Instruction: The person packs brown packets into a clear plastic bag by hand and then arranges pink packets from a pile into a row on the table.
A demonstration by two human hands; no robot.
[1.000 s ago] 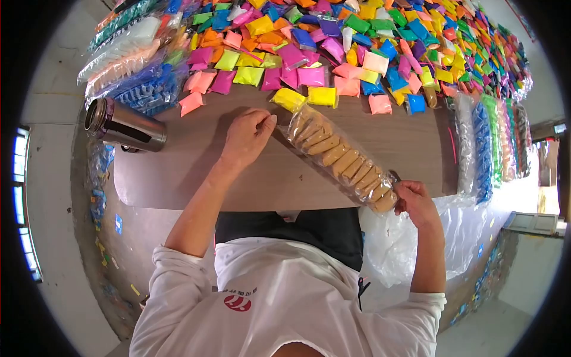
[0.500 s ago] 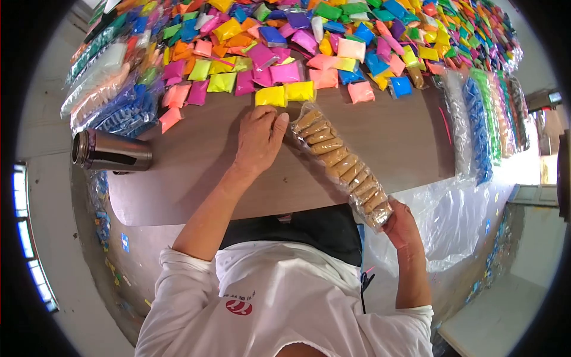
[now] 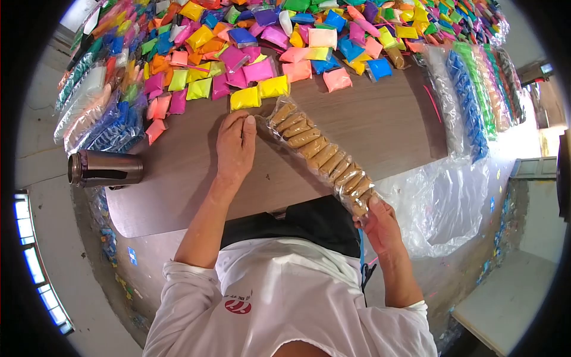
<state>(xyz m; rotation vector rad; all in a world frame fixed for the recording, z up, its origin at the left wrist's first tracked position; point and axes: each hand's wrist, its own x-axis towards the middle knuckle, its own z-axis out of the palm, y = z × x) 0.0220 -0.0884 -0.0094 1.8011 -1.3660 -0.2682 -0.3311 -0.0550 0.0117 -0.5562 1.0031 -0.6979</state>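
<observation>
A long clear plastic bag of brown packets [image 3: 324,157] lies slantwise over the table's front edge, its packets stacked in a row. My right hand [image 3: 382,227] grips the lower end of this bag, thumb on top. At the bag's upper end is my left hand [image 3: 235,147], its fingers curled and its thumb raised alongside them. Whatever sits between those fingertips is too small to make out. Just beyond the left fingertips, two yellow packets [image 3: 259,94] lie side by side on the table [image 3: 369,125].
A heap of small packets in many colours [image 3: 262,35] covers the far side. Long filled bags lie at the left [image 3: 89,113] and right [image 3: 467,101]. A metal flask [image 3: 107,168] lies at the left edge. Clear plastic sheeting [image 3: 440,208] hangs at the right.
The camera view has shifted, so the table and heap appear farther left. My right hand has moved slightly up and left with the bag, and its thumb now shows on top.
</observation>
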